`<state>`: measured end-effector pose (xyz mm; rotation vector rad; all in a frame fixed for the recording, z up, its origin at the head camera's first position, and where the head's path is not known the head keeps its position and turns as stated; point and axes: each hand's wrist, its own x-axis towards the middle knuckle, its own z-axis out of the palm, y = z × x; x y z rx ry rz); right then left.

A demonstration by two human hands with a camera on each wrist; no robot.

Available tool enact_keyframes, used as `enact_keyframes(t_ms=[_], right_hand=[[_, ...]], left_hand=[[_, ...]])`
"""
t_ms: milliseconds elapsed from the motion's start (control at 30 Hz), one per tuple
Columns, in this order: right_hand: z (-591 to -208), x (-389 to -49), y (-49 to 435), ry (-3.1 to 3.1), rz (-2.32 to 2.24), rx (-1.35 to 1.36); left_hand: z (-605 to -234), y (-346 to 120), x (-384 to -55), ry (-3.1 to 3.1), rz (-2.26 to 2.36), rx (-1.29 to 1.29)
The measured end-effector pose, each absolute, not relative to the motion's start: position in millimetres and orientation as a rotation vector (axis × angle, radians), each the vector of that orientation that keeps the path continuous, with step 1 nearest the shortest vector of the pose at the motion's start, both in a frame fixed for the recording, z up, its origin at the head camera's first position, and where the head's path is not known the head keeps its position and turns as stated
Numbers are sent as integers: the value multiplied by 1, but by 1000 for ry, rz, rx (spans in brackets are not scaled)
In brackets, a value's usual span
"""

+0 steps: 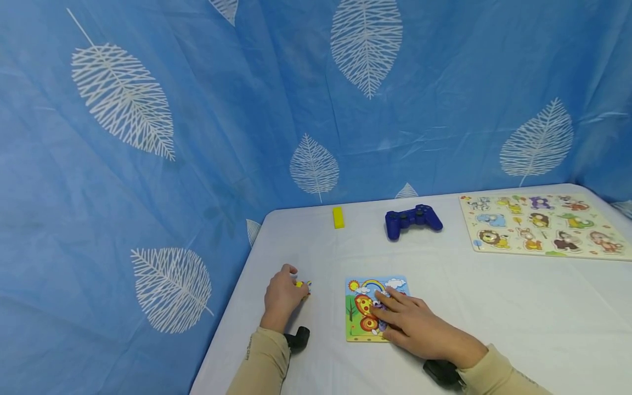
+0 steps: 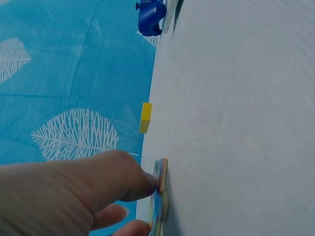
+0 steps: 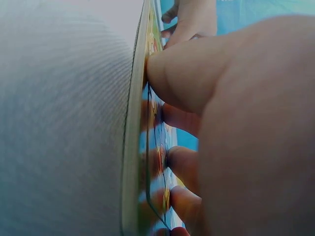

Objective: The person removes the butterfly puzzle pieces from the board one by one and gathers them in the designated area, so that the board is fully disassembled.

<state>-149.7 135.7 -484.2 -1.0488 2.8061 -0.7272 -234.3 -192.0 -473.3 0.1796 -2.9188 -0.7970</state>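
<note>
My left hand (image 1: 282, 293) is at the left side of the table, thumb and fingers curved about a small colourful wooden puzzle piece (image 1: 307, 285). In the left wrist view the thumb rests against the wooden puzzle piece (image 2: 163, 174), close over the white cloth, and the other fingers partly hide it. My right hand (image 1: 417, 326) lies with fingers spread on a square butterfly puzzle board (image 1: 351, 329) printed with a sun, rainbow and tree. Its fingertips touch the picture and cover the board's right part. In the right wrist view the thumb sits by the board's edge (image 3: 130, 147).
A yellow block (image 1: 338, 218) and a blue game controller (image 1: 413, 219) lie toward the table's back edge. A larger animal peg puzzle board (image 1: 538, 225) is at the back right. Blue leaf-patterned cloth (image 1: 237, 109) hangs behind and left of the white table (image 1: 494, 296).
</note>
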Motion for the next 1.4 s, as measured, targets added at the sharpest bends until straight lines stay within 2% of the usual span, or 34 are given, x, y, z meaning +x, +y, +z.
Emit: enact_keyframes(t_ms=[467, 867, 1033, 1267, 1400], right_hand=[[-482, -150, 139, 2796, -760, -1041], [-482, -154, 145, 3090, -701, -979], [-480, -157, 148, 2990, -787, -1001], [-479, -158, 146, 2919, -855, -921], [-479, -157, 144, 2906, -862, -903]], left_hand=[[-474, -188, -232, -2875, -798, 138], [-475, -185, -231, -2825, -736, 111], [-476, -171, -227, -2695, -752, -44], [-480, -135, -210, -2737, -1082, -406], [-478, -120, -204, -2833, -1152, -487]])
